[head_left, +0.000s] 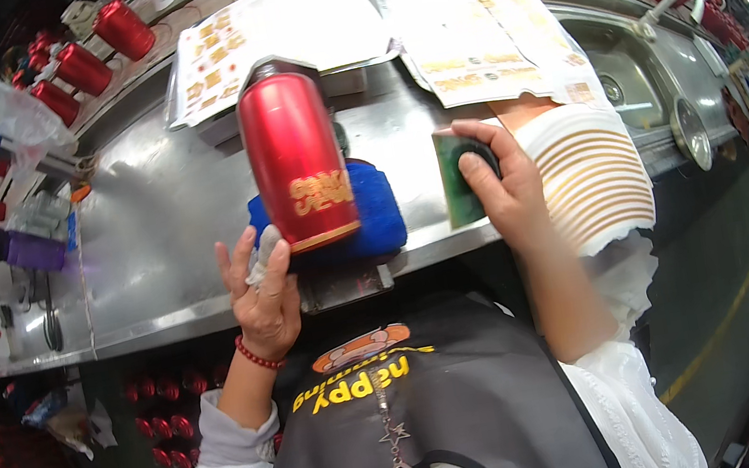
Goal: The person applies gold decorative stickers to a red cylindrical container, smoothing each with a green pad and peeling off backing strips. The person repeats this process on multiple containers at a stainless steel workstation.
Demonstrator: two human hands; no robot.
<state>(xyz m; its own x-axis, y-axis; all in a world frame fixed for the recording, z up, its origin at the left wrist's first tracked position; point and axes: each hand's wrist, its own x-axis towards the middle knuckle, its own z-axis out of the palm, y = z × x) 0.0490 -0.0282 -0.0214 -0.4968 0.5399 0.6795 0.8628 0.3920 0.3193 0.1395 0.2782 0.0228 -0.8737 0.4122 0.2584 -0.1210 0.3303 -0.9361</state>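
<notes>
My left hand [262,294] grips the lower end of a shiny red metal bottle [296,154] with a gold emblem and a gold band near its base, along with a small pale cloth. The bottle is tilted up over a blue pad [378,214] on the steel workbench [160,227]. My right hand [501,184] is closed on a small green block with a black part [462,184] at the bench's front edge, next to a strip of gold-striped white labels [594,177].
Printed sheets [286,29] with gold stickers lie at the back of the bench. More red bottles [84,69] line the far left and top rim. A steel sink [636,74] with a tap sits at right. Purple box [33,251] and clutter at left.
</notes>
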